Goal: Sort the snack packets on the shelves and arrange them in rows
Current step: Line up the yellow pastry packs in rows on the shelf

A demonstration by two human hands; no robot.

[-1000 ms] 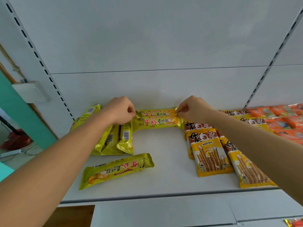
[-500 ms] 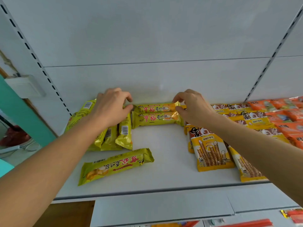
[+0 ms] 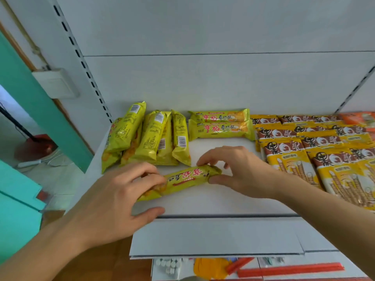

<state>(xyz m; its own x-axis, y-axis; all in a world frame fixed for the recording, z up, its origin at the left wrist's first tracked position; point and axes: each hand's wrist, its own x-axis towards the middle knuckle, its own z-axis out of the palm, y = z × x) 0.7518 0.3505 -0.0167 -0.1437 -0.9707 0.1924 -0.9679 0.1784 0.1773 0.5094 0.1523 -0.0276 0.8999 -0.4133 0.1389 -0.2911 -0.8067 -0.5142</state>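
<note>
Teal wall panel (image 3: 24, 102) at far left, with a white switch box (image 3: 55, 83) mounted beside the perforated shelf upright (image 3: 81, 61). White shelf (image 3: 213, 205) carrying all stock. Left section: cluster of yellow-green packets (image 3: 150, 136) lying lengthwise front to back, barcodes up, overlapping one another unevenly, the leftmost resting on top of its neighbours. Left hand (image 3: 113, 199) at the shelf's front edge, fingers curled over the left end of a single yellow-green packet (image 3: 186, 179), thumb lying apart along the shelf lip; grip holding that end. Said packet lies crosswise near the front of the shelf, slightly tilted with its right end further back, red lettering upside down to the viewer. Right hand (image 3: 241, 175) on its right end, fingertips on the back edge and thumb on the front edge; grip pinching the packet. Behind it, against the back panel, two matching packets (image 3: 221, 126) lie crosswise, one just in front of the other, lettering upright. Right section: brown-and-yellow stick-snack packets (image 3: 316, 155) in overlapping rows running front to back. Far right rear: orange packets (image 3: 359, 118), partly cut off. Below the shelf: red strips (image 3: 290, 269) and small white items (image 3: 169, 264), too blurred to identify.
</note>
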